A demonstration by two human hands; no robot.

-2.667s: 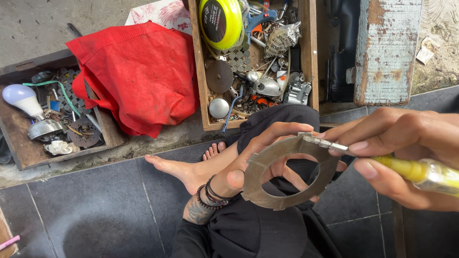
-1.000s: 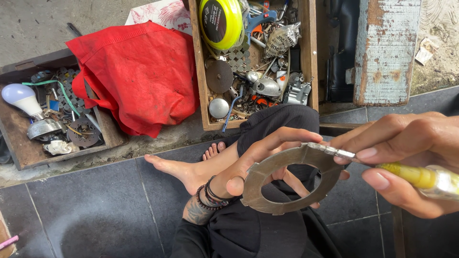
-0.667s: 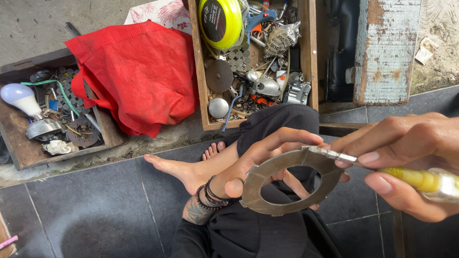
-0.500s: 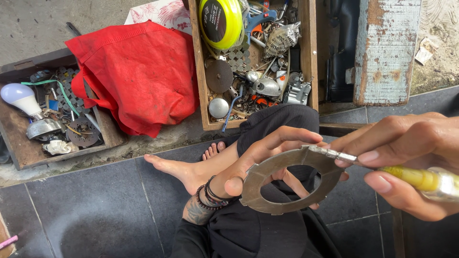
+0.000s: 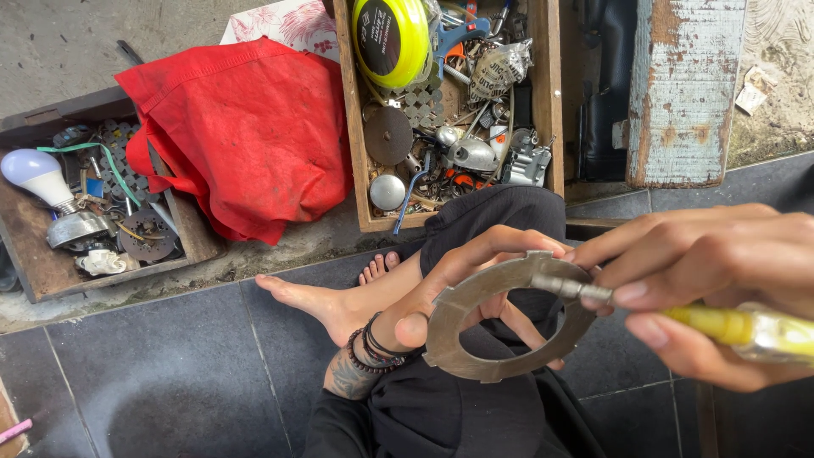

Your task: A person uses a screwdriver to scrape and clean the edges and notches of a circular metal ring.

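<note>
- The fingers [image 5: 500, 246] of the left hand [image 5: 475, 293] were closed around a flat grey metal ring [image 5: 509, 318], thumb pressed on its lower left edge and the other fingers curled over the top and through the hole.
- The right hand [image 5: 712, 284] gripped a yellow-handled screwdriver [image 5: 746, 326] — its metal shaft lay across the ring's upper right rim, touching it.
- The ring was held above the person's lap, over dark trousers [image 5: 492, 212]; dark bead bracelets [image 5: 369, 343] circled the left wrist.
- A bare foot [image 5: 318, 297] rested on the grey tiled floor [image 5: 153, 373] just left of the hands.
- Beyond it stood an open wooden box [image 5: 349, 110] of tools and parts, with a yellow reel [image 5: 392, 38] on top.
- A red cloth [image 5: 242, 127] lay to its left — partly over a second tray [image 5: 47, 271] holding a white light bulb [image 5: 34, 174].
</note>
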